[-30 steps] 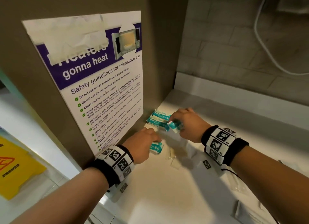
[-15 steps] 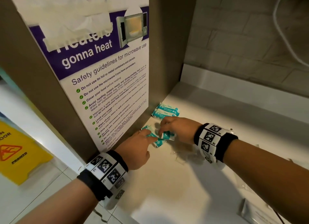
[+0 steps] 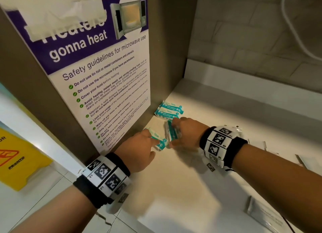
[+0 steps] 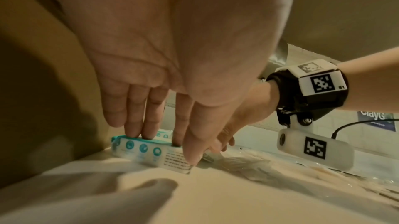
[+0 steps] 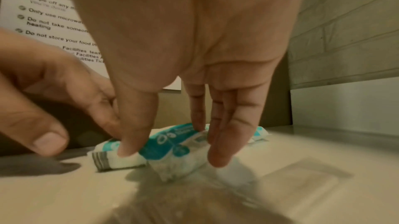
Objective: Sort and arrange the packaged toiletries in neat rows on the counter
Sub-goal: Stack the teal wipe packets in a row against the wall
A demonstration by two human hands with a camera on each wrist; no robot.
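Two teal-and-white wipes packets (image 3: 169, 111) lie side by side in the back corner of the white counter (image 3: 183, 189). Nearer me, my left hand (image 3: 153, 140) rests straight fingertips (image 4: 149, 133) on top of a third wipes packet (image 4: 146, 152), which lies flat; the thumb hangs apart from it. Just to its right, my right hand (image 3: 174, 135) pinches a fourth wipes packet (image 5: 179, 154) between thumb and fingers. That packet is tilted and blurred, close against the left one.
A microwave safety poster (image 3: 104, 76) covers the brown cabinet side on the left. Clear plastic sachets (image 3: 261, 144) and a white pack (image 3: 264, 213) lie on the counter at the right. The counter's front edge is near my left wrist. A yellow floor sign (image 3: 17, 159) stands below.
My right hand has drawn one packet from the back group toward me, beside the packet under my left hand. The left hand has stayed on its packet.
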